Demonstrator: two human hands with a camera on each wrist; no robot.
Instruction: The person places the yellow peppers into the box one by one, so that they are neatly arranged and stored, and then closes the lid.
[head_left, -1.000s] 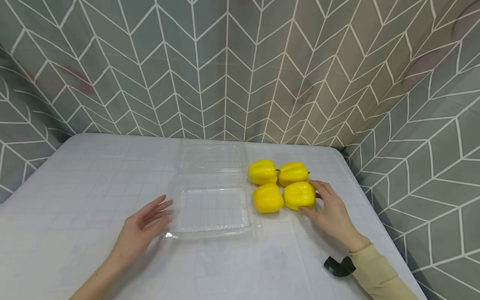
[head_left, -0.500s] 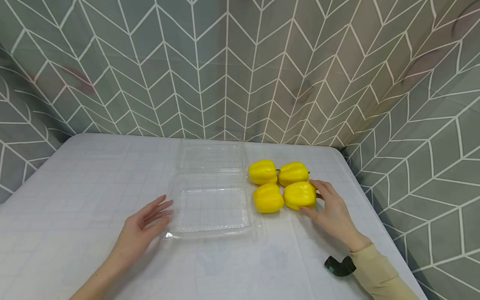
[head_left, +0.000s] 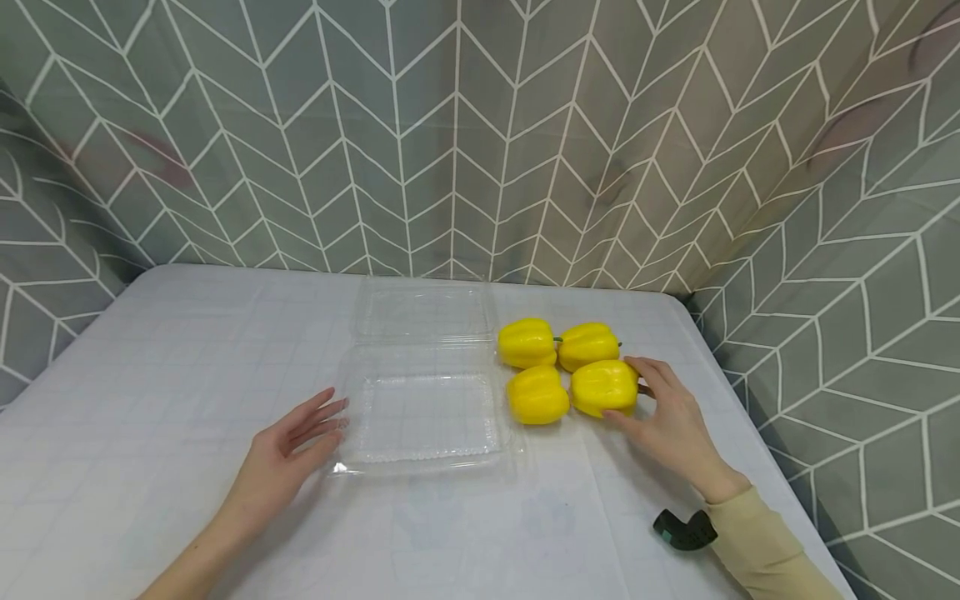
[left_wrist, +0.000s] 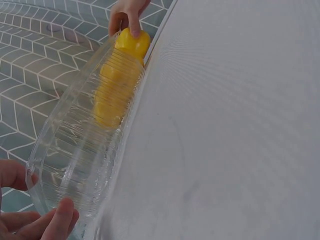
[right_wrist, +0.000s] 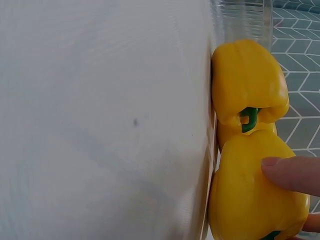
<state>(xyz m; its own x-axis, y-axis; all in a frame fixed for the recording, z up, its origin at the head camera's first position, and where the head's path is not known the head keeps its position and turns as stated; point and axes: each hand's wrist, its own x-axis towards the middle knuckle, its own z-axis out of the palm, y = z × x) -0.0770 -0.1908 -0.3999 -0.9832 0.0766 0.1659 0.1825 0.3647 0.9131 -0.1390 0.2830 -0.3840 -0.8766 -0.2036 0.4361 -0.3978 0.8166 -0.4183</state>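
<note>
My right hand (head_left: 678,425) grips a yellow bell pepper (head_left: 604,388), thumb on its near side and fingers on its far side, at the front right of a group. Its green stem (right_wrist: 271,235) points toward the palm in the right wrist view. A second yellow bell pepper (head_left: 537,395) lies just left of it. At the left edge of an open clear plastic clamshell container (head_left: 423,468), my left hand (head_left: 281,454) has its fingers extended and touching the rim. The container's lid (head_left: 423,312) lies folded back behind the base.
Two more yellow bell peppers, one at back left (head_left: 527,342) and one at back right (head_left: 589,346), lie right of the container. A black device (head_left: 685,530) sits by the right wrist. A patterned curtain (head_left: 480,142) surrounds the white-covered table (head_left: 187,350).
The front right bell pepper has shifted slightly right and up with my right hand, leaving a small gap to the pepper beside it. My left hand has stayed at the container.
</note>
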